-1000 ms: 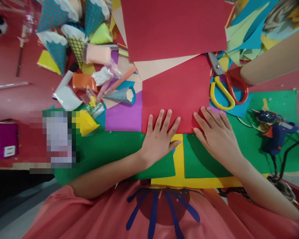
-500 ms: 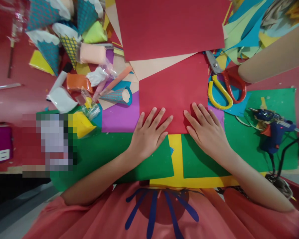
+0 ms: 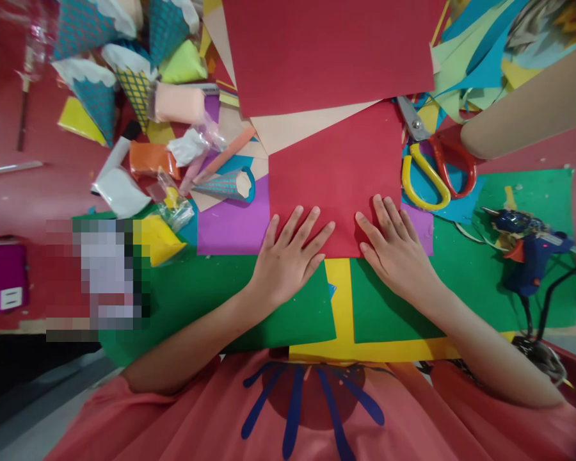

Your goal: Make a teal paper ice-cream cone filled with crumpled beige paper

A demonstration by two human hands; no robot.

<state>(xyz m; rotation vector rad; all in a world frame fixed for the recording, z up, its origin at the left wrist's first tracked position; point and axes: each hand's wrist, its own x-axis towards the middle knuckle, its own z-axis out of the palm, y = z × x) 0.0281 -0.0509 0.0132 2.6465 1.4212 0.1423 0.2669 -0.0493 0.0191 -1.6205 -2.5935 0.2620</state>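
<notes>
My left hand [image 3: 290,256] lies flat with fingers spread, its fingertips on the lower left part of a red sheet [image 3: 333,173]. On the sheet's lower right edge rests my right hand [image 3: 396,246], also flat, fingers apart. Neither hand grips anything. Beneath the red sheet are a purple sheet [image 3: 233,224] and beige paper [image 3: 292,128]. A larger red sheet [image 3: 329,51] overlaps the top. Scissors [image 3: 429,160] with one yellow and one red handle lie just right of the red sheet, beyond my right hand.
Green sheets [image 3: 288,320] and a yellow sheet [image 3: 340,307] lie nearest my body. A blue glue gun [image 3: 528,256] is at right, below a beige cylinder [image 3: 528,109]. Left are decorated cones [image 3: 93,93], a small cone [image 3: 225,184], clay packets [image 3: 178,104] and a purple box [image 3: 2,275].
The fingers of my right hand have shifted very slightly. Both hands stay flat on the red sheet, and the view has moved a little.
</notes>
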